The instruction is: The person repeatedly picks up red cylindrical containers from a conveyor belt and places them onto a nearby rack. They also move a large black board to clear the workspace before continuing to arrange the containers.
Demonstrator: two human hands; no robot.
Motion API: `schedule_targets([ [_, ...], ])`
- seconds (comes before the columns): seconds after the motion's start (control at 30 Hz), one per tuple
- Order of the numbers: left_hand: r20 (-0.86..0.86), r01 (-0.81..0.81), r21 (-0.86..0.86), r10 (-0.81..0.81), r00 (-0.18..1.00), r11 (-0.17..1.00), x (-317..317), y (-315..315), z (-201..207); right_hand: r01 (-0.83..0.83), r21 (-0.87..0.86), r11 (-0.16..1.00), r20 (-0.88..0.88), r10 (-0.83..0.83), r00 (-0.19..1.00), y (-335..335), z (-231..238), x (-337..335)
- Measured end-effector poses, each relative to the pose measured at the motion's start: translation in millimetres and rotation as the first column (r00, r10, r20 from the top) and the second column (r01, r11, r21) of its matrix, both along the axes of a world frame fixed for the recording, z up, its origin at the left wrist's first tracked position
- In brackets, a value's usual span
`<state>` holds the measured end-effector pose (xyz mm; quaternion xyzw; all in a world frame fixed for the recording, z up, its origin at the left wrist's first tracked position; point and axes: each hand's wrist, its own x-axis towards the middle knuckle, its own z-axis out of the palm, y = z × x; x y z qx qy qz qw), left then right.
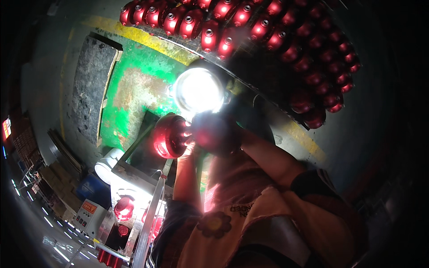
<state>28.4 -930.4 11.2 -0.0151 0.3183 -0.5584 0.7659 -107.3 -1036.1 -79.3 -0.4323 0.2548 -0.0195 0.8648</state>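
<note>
Red vessels (209, 39) crowd above and right of a glaring lamp (199, 90). Below the lamp, a blurred dark-red shape (217, 134) hides the right hand, its grip impossible to tell. Down-left of the lamp, a round vessel (165, 138), long axis unclear, lies left of the nearer left hand (189, 145), which grips it.

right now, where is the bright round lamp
In the head view, the bright round lamp is just left of centre, above the red rounded vessel in the left hand.

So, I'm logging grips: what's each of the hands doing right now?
Left hand: holding a red vessel.
Right hand: mostly hidden by a dark-red vessel; can't tell.
</note>
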Motion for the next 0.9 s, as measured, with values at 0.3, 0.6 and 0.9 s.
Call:
schedule_targets([
  [0.3, 0.090, 0.044, 0.070, -0.050, 0.995, 0.997, 22, 17, -21, 0.090, 0.700, 0.709, -0.008, -0.118, 0.993, -27, 3, -2],
  [0.6, 0.554, 0.144, 0.632, -0.573, 0.604, 0.762, 49, -70, -31, 0.740, -0.225, 0.634, -0.226, -0.772, 0.594, -164, 70, -149],
  [0.9, 0.298, -0.271, 0.436, -0.422, -0.857, 0.858, -79, -265, -71, 0.066, -0.996, 0.057, -0.025, -0.910, 0.414, -192, 8, -158],
])
